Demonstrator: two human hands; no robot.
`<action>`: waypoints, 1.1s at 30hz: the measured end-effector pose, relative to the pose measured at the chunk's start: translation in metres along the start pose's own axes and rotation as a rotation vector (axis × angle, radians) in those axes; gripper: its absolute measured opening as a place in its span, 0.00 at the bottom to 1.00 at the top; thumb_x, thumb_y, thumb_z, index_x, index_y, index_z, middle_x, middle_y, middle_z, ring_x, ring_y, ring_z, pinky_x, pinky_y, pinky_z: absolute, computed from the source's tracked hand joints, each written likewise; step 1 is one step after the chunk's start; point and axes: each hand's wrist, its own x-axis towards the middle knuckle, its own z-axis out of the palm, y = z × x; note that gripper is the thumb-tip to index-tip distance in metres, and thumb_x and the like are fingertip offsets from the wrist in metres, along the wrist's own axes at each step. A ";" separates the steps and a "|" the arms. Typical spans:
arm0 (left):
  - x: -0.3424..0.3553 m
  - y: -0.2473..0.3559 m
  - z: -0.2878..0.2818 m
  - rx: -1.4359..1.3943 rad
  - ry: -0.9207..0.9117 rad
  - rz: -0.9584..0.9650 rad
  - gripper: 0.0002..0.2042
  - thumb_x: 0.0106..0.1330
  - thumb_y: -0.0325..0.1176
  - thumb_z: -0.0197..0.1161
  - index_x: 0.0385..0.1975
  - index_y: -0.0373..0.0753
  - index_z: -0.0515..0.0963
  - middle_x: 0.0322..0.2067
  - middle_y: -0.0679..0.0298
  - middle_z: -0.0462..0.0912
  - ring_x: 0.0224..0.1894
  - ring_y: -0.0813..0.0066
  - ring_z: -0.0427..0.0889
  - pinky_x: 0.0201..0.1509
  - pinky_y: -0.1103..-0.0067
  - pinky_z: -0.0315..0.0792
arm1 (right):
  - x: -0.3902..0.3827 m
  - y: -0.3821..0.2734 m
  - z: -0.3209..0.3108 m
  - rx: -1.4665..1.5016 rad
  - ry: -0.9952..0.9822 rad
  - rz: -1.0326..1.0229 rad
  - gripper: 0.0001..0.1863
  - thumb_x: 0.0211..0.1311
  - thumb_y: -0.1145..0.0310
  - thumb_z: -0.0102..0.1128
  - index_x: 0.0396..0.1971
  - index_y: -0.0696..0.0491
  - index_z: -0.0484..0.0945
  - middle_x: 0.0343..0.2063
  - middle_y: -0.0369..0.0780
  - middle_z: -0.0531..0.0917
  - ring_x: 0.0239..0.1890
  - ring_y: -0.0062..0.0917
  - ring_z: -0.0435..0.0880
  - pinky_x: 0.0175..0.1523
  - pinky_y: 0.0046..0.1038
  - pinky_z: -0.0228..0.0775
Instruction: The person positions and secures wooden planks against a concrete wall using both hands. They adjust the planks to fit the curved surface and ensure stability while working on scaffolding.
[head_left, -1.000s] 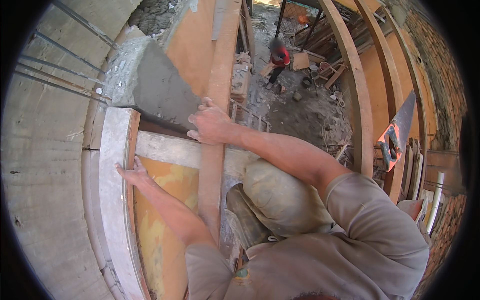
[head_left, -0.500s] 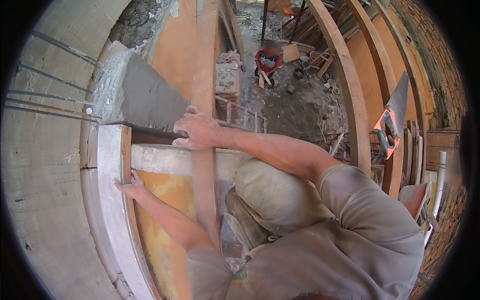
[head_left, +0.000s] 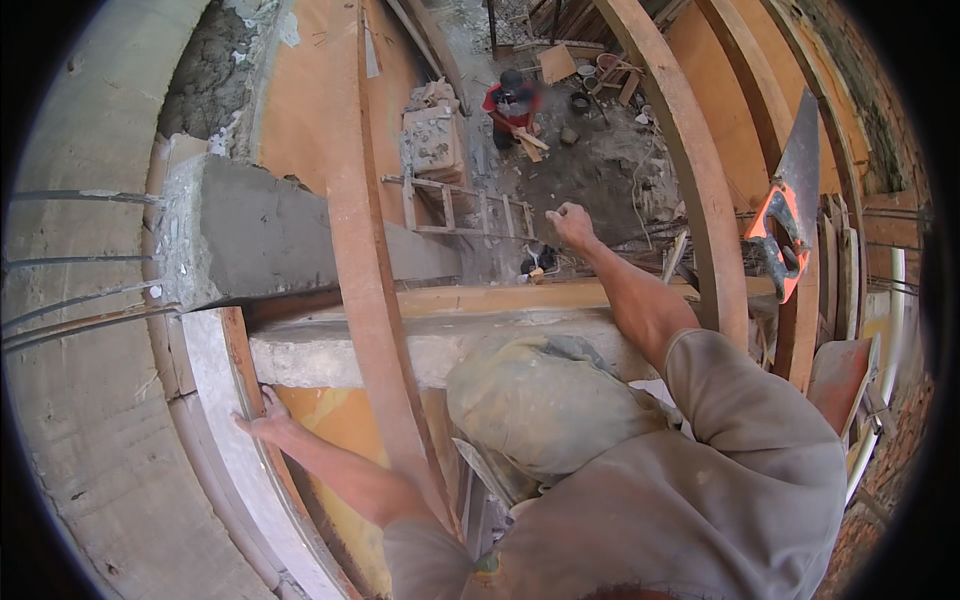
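Observation:
At the lower left my left hand [head_left: 262,415] grips the edge of a whitish board [head_left: 215,360], beside rough concrete ledges and a yellow panel [head_left: 330,415]. My right hand [head_left: 572,225] is raised over the drop, fingers curled closed; I cannot make out whether they hold anything. A long timber [head_left: 355,230] runs upward between my hands, across a grey concrete beam end [head_left: 250,245]. My bent knee [head_left: 540,400] sits right of that timber. A handsaw [head_left: 790,200] with an orange and black handle stands against the right-hand rafters.
Rafters [head_left: 675,140] curve along the right. Below, a co-worker [head_left: 505,105] in red and dark clothing holds wood pieces near buckets [head_left: 580,103], debris and a wooden ladder [head_left: 460,225]. Steel bars [head_left: 80,260] jut at the left. A white pipe [head_left: 895,300] stands at the right.
My right hand has left the timber beside the concrete block and moved right over the drop, fingers now curled. My left hand stays on the board. The view has shifted; the co-worker's posture differs.

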 end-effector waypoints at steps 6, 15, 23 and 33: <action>0.010 0.008 -0.007 0.032 -0.009 0.026 0.40 0.57 0.44 0.72 0.68 0.39 0.61 0.66 0.47 0.59 0.68 0.49 0.59 0.64 0.52 0.66 | 0.002 0.030 0.012 -0.257 -0.375 0.015 0.25 0.57 0.51 0.66 0.40 0.60 0.84 0.42 0.57 0.84 0.49 0.50 0.82 0.55 0.42 0.74; 0.010 0.006 -0.004 0.048 -0.015 0.006 0.36 0.58 0.44 0.70 0.65 0.38 0.65 0.60 0.49 0.68 0.63 0.49 0.67 0.62 0.54 0.67 | 0.028 0.041 0.016 -0.313 -0.369 -0.067 0.23 0.61 0.54 0.66 0.41 0.61 0.83 0.40 0.55 0.85 0.48 0.48 0.83 0.54 0.41 0.73; 0.014 0.010 -0.008 0.046 0.030 0.014 0.37 0.56 0.43 0.71 0.65 0.37 0.65 0.59 0.47 0.69 0.63 0.49 0.66 0.62 0.55 0.68 | 0.053 0.071 0.030 -0.342 -0.387 0.064 0.26 0.61 0.51 0.64 0.46 0.60 0.80 0.49 0.57 0.82 0.56 0.50 0.79 0.59 0.43 0.71; 0.001 0.006 0.003 0.007 0.078 0.023 0.39 0.56 0.42 0.71 0.66 0.34 0.62 0.62 0.44 0.65 0.66 0.47 0.62 0.64 0.53 0.66 | 0.078 0.114 0.087 -0.258 -0.214 -0.088 0.27 0.61 0.46 0.64 0.35 0.61 0.81 0.34 0.56 0.84 0.43 0.52 0.83 0.48 0.44 0.74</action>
